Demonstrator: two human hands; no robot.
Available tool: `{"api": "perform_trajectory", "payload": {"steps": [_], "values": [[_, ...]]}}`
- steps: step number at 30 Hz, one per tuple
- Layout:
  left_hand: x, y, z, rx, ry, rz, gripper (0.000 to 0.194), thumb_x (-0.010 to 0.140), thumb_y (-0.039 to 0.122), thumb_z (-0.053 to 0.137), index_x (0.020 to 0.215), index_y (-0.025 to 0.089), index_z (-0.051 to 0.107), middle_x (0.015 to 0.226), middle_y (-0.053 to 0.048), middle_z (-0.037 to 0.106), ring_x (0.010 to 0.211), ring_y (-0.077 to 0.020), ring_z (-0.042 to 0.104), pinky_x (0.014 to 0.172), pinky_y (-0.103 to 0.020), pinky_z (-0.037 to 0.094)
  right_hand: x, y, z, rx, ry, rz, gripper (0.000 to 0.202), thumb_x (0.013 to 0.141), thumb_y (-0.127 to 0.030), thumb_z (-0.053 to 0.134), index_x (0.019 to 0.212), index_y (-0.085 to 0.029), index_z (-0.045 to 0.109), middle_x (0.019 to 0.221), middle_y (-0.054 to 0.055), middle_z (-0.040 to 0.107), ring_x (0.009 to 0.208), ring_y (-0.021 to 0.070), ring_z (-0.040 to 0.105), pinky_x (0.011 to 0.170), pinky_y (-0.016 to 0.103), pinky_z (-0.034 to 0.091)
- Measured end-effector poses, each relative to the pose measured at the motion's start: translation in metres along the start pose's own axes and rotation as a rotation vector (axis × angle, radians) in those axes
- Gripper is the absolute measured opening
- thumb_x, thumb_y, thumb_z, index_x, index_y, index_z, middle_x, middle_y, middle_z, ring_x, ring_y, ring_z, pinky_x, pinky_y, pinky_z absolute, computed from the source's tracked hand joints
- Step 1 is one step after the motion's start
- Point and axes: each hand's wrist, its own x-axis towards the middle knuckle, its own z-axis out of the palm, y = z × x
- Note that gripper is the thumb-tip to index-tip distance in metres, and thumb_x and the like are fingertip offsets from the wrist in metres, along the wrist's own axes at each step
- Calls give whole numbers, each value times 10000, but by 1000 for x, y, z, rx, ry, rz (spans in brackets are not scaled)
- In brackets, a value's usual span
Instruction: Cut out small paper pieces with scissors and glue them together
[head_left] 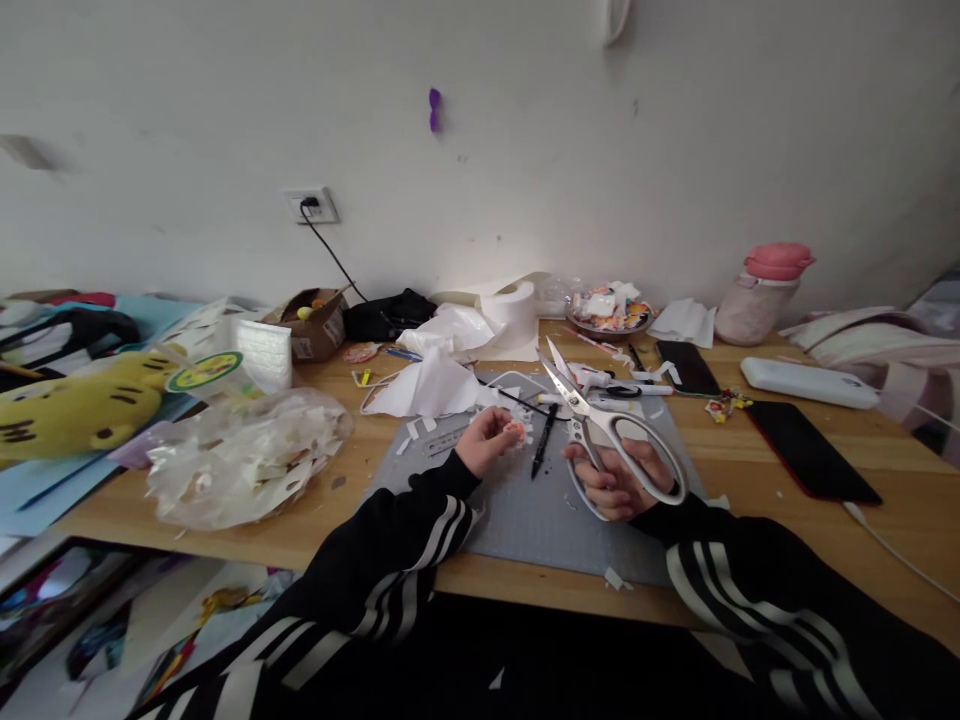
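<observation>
My right hand (619,478) grips a pair of scissors (576,400) with grey-white handles, held above a grey cutting mat (510,520). The blades point up and to the left, slightly apart. In my left hand (484,441), closed fingers pinch a small orange-and-white paper piece (515,430) over the mat's left part. Between the hands lies a black pen (544,441). A metal ruler (444,441) sits partly behind my left hand, with white paper scraps around it.
A clear plastic bag (247,460) with scraps and a yellow plush toy (90,400) are at left. Behind the mat stand a white paper roll (508,318) and a bowl of scraps (611,308). Phones (814,450), a white power bank (808,383) and a pink-lidded bottle (759,300) are at right.
</observation>
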Motion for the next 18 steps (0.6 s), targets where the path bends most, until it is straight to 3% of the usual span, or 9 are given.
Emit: {"api": "perform_trajectory", "payload": {"steps": [5, 10, 18], "values": [[6, -1, -5, -190, 163, -56, 613, 346, 503, 841, 610, 171, 398, 526, 38, 589, 481, -74, 513, 458, -176, 369, 2, 5, -5, -30, -32, 20, 510, 789, -526, 506, 1148, -166, 542, 772, -31, 481, 449, 36, 355, 329, 162, 307], [9, -1, -9, -361, 257, -85, 587, 317, 349, 880, 692, 167, 467, 560, 39, 607, 524, -111, 568, 508, -220, 433, 3, 9, -6, -7, 8, 48, 648, 755, -652, 483, 1142, -139, 568, 835, 24, 535, 564, 80, 479, 332, 165, 399], [7, 4, -7, -390, 256, -50, 447, 443, 331, 848, 651, 162, 490, 536, 38, 564, 509, -79, 520, 493, -199, 401, 3, 12, -6, -11, -65, 26, 761, 734, -725, 434, 1161, -110, 570, 767, 11, 512, 516, 71, 472, 354, 192, 453]]}}
